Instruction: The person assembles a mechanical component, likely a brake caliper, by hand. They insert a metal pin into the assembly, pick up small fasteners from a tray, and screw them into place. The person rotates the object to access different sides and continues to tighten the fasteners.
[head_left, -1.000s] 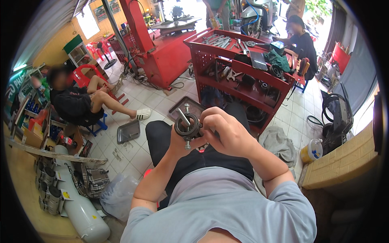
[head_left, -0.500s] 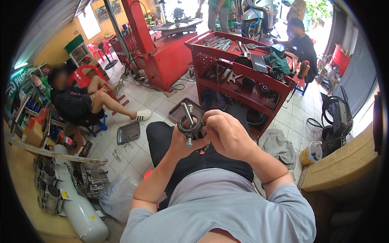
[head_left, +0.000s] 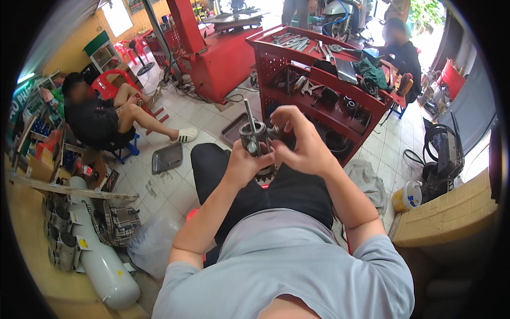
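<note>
My left hand (head_left: pixel 243 166) is wrapped round a dark metal cylindrical part (head_left: pixel 260 139), held upright above my lap. Its top is an open ring, a slim steel rod (head_left: pixel 249 112) stands up at its left side, and its lower end looks notched. A bolt-like stub (head_left: pixel 273 131) sticks out on the right. Around that stub my right hand (head_left: pixel 304 148) hovers with curved fingers apart, the thumb close to the cylinder; whether it touches is hard to tell.
Ahead stands a red tool cart (head_left: pixel 324 80) with wrenches and a phone. Shallow grey trays (head_left: pixel 168 158) lie on the tiled floor. One person (head_left: pixel 95 117) sits at the left, another (head_left: pixel 404 58) beyond the cart. A grey cloth (head_left: pixel 366 183) and yellowish tub (head_left: pixel 407 196) are at right.
The metal part has tipped from ring-facing-me to more upright and risen slightly. My right hand has loosened from its closed grip at the part's side, with its fingers spreading.
</note>
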A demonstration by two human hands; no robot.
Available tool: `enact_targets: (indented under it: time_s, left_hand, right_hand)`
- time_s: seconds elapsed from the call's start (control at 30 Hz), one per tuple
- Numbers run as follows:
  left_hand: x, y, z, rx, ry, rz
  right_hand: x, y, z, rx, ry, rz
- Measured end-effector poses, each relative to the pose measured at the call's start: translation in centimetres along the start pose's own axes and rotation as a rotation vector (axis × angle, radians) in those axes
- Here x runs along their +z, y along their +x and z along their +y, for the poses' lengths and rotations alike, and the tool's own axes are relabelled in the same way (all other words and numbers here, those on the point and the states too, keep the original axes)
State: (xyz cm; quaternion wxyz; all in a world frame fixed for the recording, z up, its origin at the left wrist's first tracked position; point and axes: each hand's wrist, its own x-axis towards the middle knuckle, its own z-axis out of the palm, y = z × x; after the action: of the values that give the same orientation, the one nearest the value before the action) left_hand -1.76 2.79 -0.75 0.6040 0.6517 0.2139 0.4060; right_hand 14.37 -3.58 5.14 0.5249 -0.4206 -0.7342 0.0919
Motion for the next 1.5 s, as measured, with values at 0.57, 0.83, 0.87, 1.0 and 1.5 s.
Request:
enact_targets:
  time_s: [0.57, 0.83, 0.87, 1.0, 1.5]
  left_hand:
    - [-5.1, 8.8, -10.7, -0.56, -0.574, 0.061]
    - [-10.1, 14.2, -19.4, -0.53, -0.555, 0.376]
    - [-10.6, 14.9, -20.0, -0.534, -0.552, 0.416]
    - [-12.3, 17.7, -21.6, -0.396, -0.615, 0.441]
    - [-13.3, 19.5, -32.5, -0.724, -0.512, 0.424]
  right_hand:
    - [4.4, 3.1, 17.0, 0.478, 0.285, -0.106]
    - [7.6, 2.8, 25.3, 0.71, 0.191, -0.218]
    - [7.9, 2.8, 26.5, 0.731, 0.153, -0.244]
    - [8.8, 2.8, 30.2, 0.78, -0.024, -0.401]
    - [16.9, -3.4, 42.0, 0.95, -0.171, -0.593]
